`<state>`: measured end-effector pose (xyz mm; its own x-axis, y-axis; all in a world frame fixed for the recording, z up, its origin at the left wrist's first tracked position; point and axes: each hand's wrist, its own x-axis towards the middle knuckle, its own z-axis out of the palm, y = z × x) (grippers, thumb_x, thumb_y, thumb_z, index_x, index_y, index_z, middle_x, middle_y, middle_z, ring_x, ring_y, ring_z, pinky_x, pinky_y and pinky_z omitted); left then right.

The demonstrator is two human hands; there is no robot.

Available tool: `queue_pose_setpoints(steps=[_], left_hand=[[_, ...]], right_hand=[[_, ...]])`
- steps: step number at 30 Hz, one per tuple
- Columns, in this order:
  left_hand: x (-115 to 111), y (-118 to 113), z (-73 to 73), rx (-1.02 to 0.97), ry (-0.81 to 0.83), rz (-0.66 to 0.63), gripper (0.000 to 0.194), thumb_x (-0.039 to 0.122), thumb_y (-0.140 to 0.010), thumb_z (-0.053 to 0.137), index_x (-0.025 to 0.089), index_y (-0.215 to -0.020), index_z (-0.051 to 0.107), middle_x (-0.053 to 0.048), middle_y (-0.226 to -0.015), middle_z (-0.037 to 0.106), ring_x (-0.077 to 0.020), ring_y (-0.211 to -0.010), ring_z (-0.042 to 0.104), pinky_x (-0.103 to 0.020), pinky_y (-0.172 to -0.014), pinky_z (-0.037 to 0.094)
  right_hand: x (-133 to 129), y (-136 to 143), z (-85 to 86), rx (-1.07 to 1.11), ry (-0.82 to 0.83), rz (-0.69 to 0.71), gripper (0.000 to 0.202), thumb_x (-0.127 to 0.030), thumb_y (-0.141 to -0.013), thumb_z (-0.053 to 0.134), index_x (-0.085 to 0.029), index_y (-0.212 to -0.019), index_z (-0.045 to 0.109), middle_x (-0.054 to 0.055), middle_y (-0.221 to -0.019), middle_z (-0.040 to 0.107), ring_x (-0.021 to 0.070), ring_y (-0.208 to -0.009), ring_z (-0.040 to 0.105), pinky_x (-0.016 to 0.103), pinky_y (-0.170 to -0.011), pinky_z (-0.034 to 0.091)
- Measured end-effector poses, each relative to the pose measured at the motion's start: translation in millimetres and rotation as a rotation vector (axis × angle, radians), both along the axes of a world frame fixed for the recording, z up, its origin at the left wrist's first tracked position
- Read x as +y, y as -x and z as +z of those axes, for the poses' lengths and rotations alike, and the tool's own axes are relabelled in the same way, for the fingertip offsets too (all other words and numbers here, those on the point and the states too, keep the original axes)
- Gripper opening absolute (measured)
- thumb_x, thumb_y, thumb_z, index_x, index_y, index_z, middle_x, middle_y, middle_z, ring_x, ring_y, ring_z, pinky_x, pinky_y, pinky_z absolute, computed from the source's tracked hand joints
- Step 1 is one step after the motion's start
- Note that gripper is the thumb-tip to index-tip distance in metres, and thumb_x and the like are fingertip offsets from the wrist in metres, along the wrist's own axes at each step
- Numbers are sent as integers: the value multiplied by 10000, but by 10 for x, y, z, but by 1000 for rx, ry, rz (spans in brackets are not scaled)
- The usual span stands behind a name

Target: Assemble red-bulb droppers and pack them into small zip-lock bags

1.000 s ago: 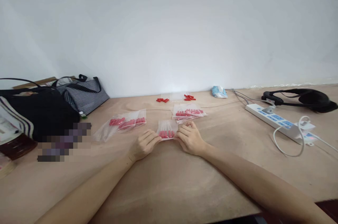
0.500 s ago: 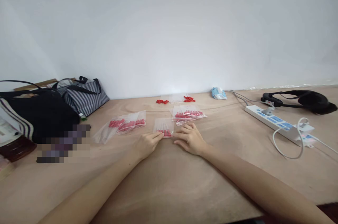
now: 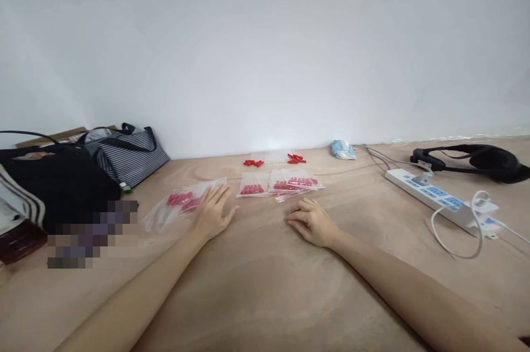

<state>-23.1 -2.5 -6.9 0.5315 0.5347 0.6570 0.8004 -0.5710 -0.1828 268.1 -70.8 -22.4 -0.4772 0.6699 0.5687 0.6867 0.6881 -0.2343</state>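
My left hand [image 3: 214, 213], fingers stretched and spread, lies over the right end of a group of clear plastic bags [image 3: 159, 218] at the left; it partly hides their small red pieces. A smaller clear bag [image 3: 253, 180] with a row of red capsule-shaped pieces lies flat between and beyond my hands, touched by neither. To its right, overlapping clear bags [image 3: 276, 176] hold similar red pieces. My right hand [image 3: 312, 223] rests on the table just in front of them, fingers curled in with nothing visible in them.
Loose red pieces [image 3: 253, 163] and a second loose red cluster [image 3: 297, 158] lie near the wall, with clear plastic [image 3: 275, 158] between. A blue-and-white packet [image 3: 343, 150], a power strip [image 3: 439, 197] and a black headset [image 3: 467, 159] are right. Bags [image 3: 132, 156] stand left.
The middle bag has moved away from me, beside the right-hand bags, and both hands have let go of it. My left hand has shifted left onto the left bags; my right hand moved slightly right.
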Motion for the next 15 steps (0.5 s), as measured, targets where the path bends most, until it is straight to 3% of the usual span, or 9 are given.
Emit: queue_pose_setpoints(steps=[5, 8, 11, 15], left_hand=[[-42, 682, -46, -1, -49, 139, 335, 310, -809, 387, 156, -986, 626, -116, -1041, 640, -295, -1049, 535, -494, -913, 362], [2, 816, -8, 13, -86, 86, 336, 272, -855, 346, 160, -866, 663, -98, -895, 691, -274, -914, 615, -506, -870, 407], [-100, 669, 73, -59, -191, -14, 289, 210, -859, 374, 152, -906, 653, -93, -902, 690, -227, -858, 641, -457, -890, 430], [-418, 182, 101, -95, -195, -224, 231, 141, -835, 455, 197, -974, 631, -41, -947, 680, -165, -875, 637, -309, -857, 493]], right_hand=[[-3, 16, -6, -4, 9, 22, 125, -212, -801, 526, -212, -839, 645, 44, -830, 593, 162, -788, 501, 322, -720, 375], [-1, 13, -7, -6, 0, 16, 117, -211, -795, 535, -211, -839, 643, 44, -831, 592, 161, -788, 502, 315, -717, 382], [3, 6, -9, -9, -16, 12, 117, -211, -795, 535, -210, -839, 643, 45, -824, 593, 159, -779, 504, 308, -711, 386], [1, 17, -15, -14, -34, 17, 124, -223, -802, 527, -213, -855, 639, 44, -799, 600, 158, -771, 513, 305, -699, 385]])
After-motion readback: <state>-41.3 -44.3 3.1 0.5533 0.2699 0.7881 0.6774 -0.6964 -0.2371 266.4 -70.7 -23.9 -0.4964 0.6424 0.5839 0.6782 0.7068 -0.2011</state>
